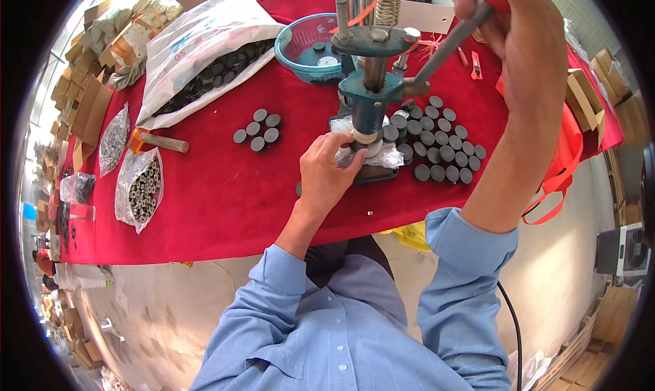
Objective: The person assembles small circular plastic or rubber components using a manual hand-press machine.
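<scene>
A green hand-lever press (368,94) stands before me on the red-covered table. My left hand (326,169) reaches to the foot of its ram, with thumb and forefinger closed around a small round disc (373,147), partly hidden by the fingers. White plastic film (389,158) lies crumpled on the press base. Raised at the upper right, my right hand (501,19) grips the red-ended press lever (450,47). Many dark round caps (440,139) are spread right of the press, and several more grey caps (254,128) lie to its left.
Behind stands a blue-green basin (290,57) with a few caps inside. A white sack (205,43) of black caps lies at the far left, near a hammer (164,142) and a clear bag of small metal parts (140,190). A red cutter (475,65) lies at the far right.
</scene>
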`<action>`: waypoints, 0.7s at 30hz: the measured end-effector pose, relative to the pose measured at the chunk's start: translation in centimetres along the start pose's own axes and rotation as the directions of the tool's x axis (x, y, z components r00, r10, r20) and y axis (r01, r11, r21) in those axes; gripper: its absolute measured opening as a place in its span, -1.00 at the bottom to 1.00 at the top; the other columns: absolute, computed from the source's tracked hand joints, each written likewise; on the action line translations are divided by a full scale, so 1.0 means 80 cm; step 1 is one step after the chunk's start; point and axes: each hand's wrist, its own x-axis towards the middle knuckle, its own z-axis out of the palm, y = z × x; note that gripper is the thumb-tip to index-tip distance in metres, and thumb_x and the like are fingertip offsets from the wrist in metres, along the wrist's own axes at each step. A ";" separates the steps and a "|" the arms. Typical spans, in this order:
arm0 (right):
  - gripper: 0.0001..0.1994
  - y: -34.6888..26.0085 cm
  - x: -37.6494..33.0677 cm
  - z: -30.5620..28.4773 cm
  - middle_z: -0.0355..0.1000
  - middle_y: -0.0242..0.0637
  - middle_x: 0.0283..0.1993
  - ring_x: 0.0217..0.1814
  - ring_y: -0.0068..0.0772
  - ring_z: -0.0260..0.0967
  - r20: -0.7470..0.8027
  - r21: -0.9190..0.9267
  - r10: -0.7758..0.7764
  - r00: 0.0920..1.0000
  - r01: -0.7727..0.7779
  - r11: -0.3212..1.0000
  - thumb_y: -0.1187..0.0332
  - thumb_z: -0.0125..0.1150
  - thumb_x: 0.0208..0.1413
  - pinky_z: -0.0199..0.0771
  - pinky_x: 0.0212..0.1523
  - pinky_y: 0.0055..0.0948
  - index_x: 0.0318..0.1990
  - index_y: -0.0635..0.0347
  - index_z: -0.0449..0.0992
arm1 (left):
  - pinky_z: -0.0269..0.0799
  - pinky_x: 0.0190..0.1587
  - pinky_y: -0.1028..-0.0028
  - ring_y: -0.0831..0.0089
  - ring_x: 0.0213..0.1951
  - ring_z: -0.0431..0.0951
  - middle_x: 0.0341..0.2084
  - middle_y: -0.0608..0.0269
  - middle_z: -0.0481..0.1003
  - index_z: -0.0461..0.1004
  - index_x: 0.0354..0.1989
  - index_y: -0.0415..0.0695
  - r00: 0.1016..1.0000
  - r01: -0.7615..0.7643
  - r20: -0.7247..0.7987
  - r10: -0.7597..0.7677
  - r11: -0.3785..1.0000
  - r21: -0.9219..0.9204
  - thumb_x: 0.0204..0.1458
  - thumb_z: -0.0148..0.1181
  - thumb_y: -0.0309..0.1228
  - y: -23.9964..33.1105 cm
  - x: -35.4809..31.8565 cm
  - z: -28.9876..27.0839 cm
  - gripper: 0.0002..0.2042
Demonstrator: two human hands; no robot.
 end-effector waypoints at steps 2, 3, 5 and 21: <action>-0.64 0.021 0.015 0.004 0.40 -0.41 -0.54 -0.60 -0.67 0.15 -0.024 0.082 -0.105 0.994 0.107 0.991 0.07 -0.01 0.31 0.11 -0.56 -0.57 -0.38 0.15 0.50 | 0.58 -0.20 0.41 0.34 -0.22 0.69 -0.20 0.14 0.67 0.55 -0.12 -0.22 0.998 0.051 0.037 -0.051 0.999 0.017 -0.11 0.53 -0.51 0.002 0.002 0.007 -0.64; -0.64 0.024 0.014 0.005 0.40 -0.41 -0.54 -0.60 -0.67 0.15 -0.022 0.089 -0.103 0.994 0.105 0.991 0.07 -0.01 0.31 0.11 -0.56 -0.57 -0.38 0.15 0.50 | 0.56 -0.23 0.43 0.36 -0.23 0.67 -0.20 0.14 0.67 0.48 -0.04 -0.21 0.997 0.079 -0.013 -0.079 0.996 -0.038 -0.10 0.53 -0.50 0.002 0.001 0.011 -0.56; -0.62 0.025 0.011 0.009 0.39 -0.42 -0.55 -0.64 -0.69 0.12 -0.090 0.061 -0.099 0.991 0.105 0.993 0.04 -0.02 0.31 0.02 -0.61 -0.60 -0.38 0.14 0.49 | 0.54 -0.26 0.44 0.39 -0.24 0.66 -0.19 0.15 0.67 0.41 0.03 -0.19 0.992 0.105 -0.063 -0.112 0.990 -0.092 -0.10 0.54 -0.50 0.000 0.001 0.015 -0.49; -0.72 0.084 -0.144 -0.031 0.44 -0.15 -0.41 -0.57 -0.40 0.25 -0.106 0.168 -0.507 0.855 0.518 0.839 0.16 -0.06 0.38 0.20 -0.49 -0.47 -0.22 0.18 0.44 | 0.45 0.11 0.22 0.13 0.01 0.55 -0.08 0.10 0.60 0.58 -0.12 -0.18 0.989 0.026 -0.147 0.021 0.949 0.315 0.05 0.35 -0.51 -0.039 -0.003 -0.078 -0.79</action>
